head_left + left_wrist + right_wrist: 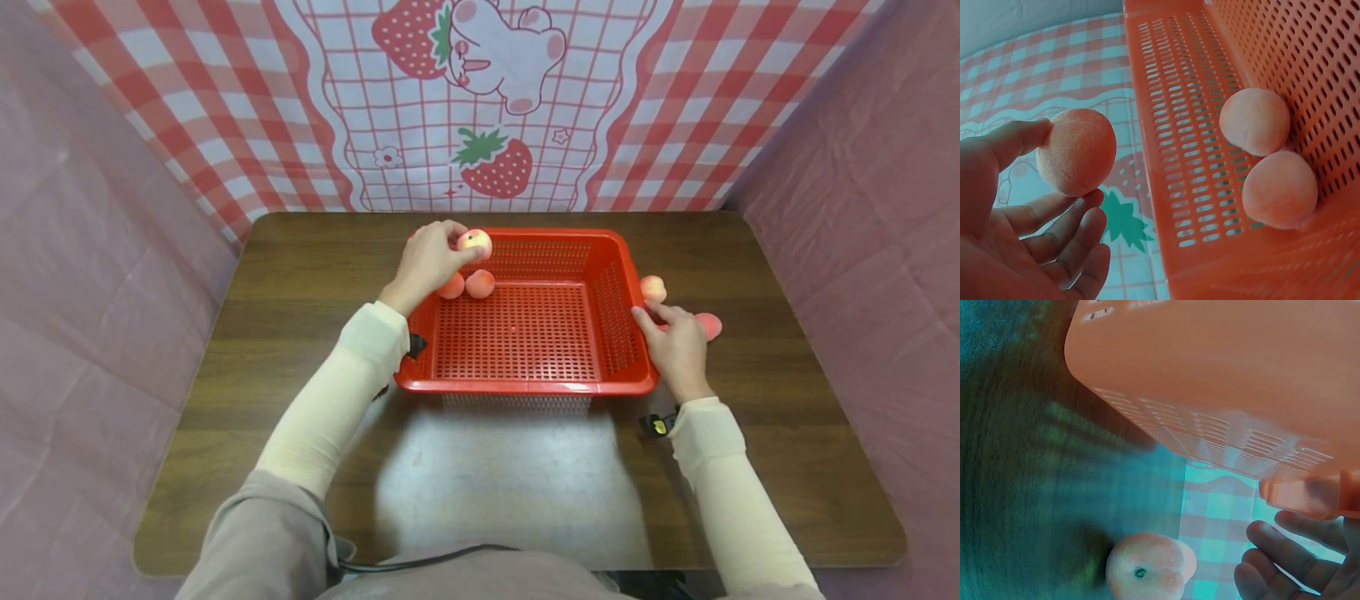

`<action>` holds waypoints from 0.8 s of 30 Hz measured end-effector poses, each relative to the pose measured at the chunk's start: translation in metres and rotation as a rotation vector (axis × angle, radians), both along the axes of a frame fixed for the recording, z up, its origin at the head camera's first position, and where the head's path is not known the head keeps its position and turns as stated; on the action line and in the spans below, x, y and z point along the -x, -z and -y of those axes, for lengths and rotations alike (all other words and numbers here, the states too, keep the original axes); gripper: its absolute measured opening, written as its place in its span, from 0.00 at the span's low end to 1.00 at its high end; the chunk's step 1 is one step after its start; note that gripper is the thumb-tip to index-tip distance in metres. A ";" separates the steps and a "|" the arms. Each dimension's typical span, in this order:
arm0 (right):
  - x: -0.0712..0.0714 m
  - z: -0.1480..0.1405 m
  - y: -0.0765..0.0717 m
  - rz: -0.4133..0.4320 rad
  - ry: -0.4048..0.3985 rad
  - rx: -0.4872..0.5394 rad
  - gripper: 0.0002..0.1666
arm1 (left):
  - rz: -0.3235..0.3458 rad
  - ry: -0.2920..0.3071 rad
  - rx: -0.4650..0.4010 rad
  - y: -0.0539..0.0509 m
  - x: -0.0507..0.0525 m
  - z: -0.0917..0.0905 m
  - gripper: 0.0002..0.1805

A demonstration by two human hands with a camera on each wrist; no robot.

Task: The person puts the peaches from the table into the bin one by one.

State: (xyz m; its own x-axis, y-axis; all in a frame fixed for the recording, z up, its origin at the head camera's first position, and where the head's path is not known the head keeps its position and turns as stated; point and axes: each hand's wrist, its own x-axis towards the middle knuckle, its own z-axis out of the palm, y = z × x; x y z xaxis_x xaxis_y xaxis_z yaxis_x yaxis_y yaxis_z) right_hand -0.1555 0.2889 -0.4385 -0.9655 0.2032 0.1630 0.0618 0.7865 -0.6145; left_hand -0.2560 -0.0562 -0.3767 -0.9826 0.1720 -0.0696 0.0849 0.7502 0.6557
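My left hand (431, 262) pinches a peach (476, 244) between thumb and fingertips over the far left of a red plastic basket (517, 387). In the left wrist view the held peach (1077, 153) stands clear of two peaches, an upper one (1255, 122) and a lower one (1280, 189), which lie side by side inside the basket. My right hand (678, 346) holds the basket's right rim, its thumb over the edge. The right wrist view shows its fingers (1291, 553) below the rim; the thumb is hidden there.
Outside the basket on the right, a pale peach (653, 289) and a pink peach (708, 326) lie on the wooden table (300, 275) by my right hand. A strawberry-print checked cloth (495, 167) hangs behind; pink cloth (862, 250) stands at both sides.
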 end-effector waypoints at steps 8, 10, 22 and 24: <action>0.000 0.001 0.000 -0.016 0.005 0.002 0.25 | 0.031 0.019 0.013 0.009 0.003 -0.011 0.31; 0.001 0.000 0.001 -0.019 0.005 0.002 0.25 | 0.033 0.027 0.011 0.012 0.004 -0.012 0.31; 0.001 -0.001 0.002 -0.017 0.009 -0.008 0.25 | 0.019 0.056 0.021 0.025 0.004 -0.023 0.28; 0.001 -0.001 0.002 -0.016 0.008 -0.009 0.25 | 0.028 0.065 0.020 0.027 0.005 -0.025 0.28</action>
